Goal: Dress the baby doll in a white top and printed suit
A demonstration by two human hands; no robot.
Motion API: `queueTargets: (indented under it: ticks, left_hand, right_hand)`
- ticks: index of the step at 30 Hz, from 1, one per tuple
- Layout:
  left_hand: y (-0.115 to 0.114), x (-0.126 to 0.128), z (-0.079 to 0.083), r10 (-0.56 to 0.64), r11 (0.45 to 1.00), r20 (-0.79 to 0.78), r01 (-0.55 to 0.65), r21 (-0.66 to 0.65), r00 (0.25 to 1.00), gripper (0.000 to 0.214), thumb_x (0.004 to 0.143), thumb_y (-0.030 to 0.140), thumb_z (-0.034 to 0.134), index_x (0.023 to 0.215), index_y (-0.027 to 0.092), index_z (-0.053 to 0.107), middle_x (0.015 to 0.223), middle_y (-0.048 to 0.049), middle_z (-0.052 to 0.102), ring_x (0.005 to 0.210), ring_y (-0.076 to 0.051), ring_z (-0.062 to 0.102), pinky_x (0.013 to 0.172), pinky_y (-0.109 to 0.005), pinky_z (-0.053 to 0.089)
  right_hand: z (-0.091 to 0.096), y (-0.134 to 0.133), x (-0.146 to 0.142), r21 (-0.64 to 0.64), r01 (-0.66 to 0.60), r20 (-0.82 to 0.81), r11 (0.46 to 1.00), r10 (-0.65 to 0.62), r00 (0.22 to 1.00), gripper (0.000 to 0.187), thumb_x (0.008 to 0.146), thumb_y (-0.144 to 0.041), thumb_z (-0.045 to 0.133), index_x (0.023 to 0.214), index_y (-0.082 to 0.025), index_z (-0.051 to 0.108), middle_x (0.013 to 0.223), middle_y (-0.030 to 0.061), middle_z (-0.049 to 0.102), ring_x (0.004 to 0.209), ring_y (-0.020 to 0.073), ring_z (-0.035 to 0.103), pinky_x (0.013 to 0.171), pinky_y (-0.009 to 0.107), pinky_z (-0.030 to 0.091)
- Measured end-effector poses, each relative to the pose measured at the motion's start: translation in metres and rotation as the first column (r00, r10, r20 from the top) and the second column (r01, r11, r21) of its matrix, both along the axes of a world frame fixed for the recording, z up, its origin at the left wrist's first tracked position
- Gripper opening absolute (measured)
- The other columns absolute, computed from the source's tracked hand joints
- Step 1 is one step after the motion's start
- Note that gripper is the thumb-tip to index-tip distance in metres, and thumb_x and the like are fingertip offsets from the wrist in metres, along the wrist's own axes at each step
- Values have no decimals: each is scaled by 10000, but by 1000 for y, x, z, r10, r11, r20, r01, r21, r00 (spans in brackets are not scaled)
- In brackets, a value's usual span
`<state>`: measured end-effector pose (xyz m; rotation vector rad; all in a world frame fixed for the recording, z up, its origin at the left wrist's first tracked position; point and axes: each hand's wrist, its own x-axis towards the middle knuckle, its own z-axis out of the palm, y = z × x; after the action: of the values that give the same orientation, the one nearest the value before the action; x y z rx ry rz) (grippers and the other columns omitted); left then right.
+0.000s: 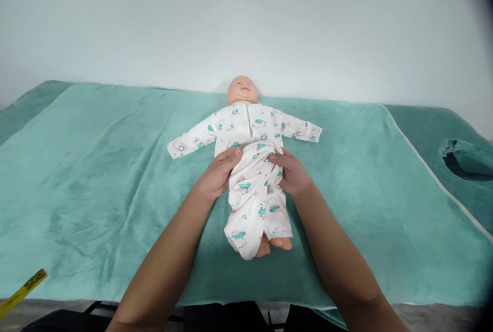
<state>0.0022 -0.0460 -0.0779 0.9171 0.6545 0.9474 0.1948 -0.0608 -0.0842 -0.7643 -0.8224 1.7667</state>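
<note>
A baby doll (243, 91) lies on its back, head toward the wall, both arms spread out. It wears a white printed baby top (235, 125) with long sleeves. White baby pants (246, 188) in the same print cover its legs, and its bare feet (281, 242) show at the cuffs. At the doll's waist, my left hand (220, 172) grips the left side of the waistband, thumb on top. Opposite it, my right hand (292, 170) holds the other side of the waistband. The fingers under the cloth are partly hidden.
A green sheet (358, 209) covers the table, with creases on the left. At the right end is a dark-rimmed hole (468, 160). The white wall (246, 19) stands directly behind. A yellow strip (23, 293) juts in at the lower left.
</note>
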Motion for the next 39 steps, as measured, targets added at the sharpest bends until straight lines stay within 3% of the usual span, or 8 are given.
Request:
queueTargets:
  ticks: [5, 12, 19, 24, 29, 34, 37, 39]
  left_hand:
    - [0, -7, 0, -242, 964, -139, 254, 76, 960, 399, 650, 306, 898, 982, 134, 758, 827, -39, 733, 704, -163, 659, 642, -246, 496]
    - [-5, 4, -7, -33, 998, 168, 42, -47, 985, 411, 768, 419, 800, 1071, 150, 734, 984, -97, 763, 985, -277, 716, 929, -386, 543]
    - [-7, 3, -2, 41, 990, 107, -25, -140, 993, 379, 734, 485, 814, 848, 138, 714, 744, -57, 727, 676, -209, 693, 642, -309, 560]
    - [-9, -3, 10, -117, 993, -78, 114, -42, 990, 522, 629, 493, 881, 974, 132, 732, 812, -74, 729, 691, -209, 671, 574, -269, 510]
    - [-19, -4, 17, -204, 952, -394, 276, 135, 896, 384, 623, 259, 896, 964, 159, 752, 873, -53, 737, 804, -231, 680, 699, -282, 521]
    - [-52, 8, 9, 123, 985, -395, -62, 164, 910, 272, 713, 347, 833, 894, 162, 750, 838, -40, 738, 734, -195, 661, 660, -272, 501]
    - [-83, 16, 7, 314, 949, -301, -303, 84, 901, 351, 697, 351, 842, 982, 172, 742, 897, -43, 753, 756, -195, 676, 688, -284, 520]
    - [-108, 22, 8, 432, 894, -246, -447, -8, 868, 406, 694, 361, 836, 1039, 179, 725, 926, -50, 758, 756, -203, 688, 689, -299, 533]
  right_hand:
    - [-4, 0, 1, 14, -14, 15, 1000, 14, 1000, 357, 729, -391, 783, 1015, -192, 707, 860, 31, 740, 784, 229, 713, 681, 334, 578]
    - [2, -1, 2, 74, -70, 116, 995, 61, 991, 382, 753, -475, 802, 994, -190, 717, 861, 26, 728, 770, 181, 687, 696, 294, 552]
    - [18, -8, 8, 66, -482, 429, 874, 411, 804, 344, 611, -362, 915, 800, -146, 725, 715, -12, 671, 659, 145, 602, 610, 259, 475]
    - [12, -11, -3, 74, -201, 206, 977, 182, 961, 477, 666, -557, 844, 904, -163, 721, 797, 26, 702, 741, 182, 644, 690, 307, 530]
    - [6, -9, -9, 121, -86, 256, 989, 52, 965, 480, 754, -618, 756, 909, -166, 722, 838, 37, 712, 734, 171, 640, 679, 288, 518]
    - [20, -6, 1, 252, -341, 488, 906, 185, 853, 394, 717, -515, 812, 885, -169, 732, 841, 12, 708, 789, 172, 633, 742, 280, 481]
    - [29, -6, 4, 226, -560, 714, 797, 255, 652, 374, 689, -491, 822, 876, -177, 743, 831, 6, 715, 798, 182, 629, 721, 267, 446]
    - [31, -7, 1, 218, -637, 847, 740, 180, 500, 326, 727, -487, 779, 845, -184, 746, 822, 13, 722, 802, 193, 630, 686, 261, 414]
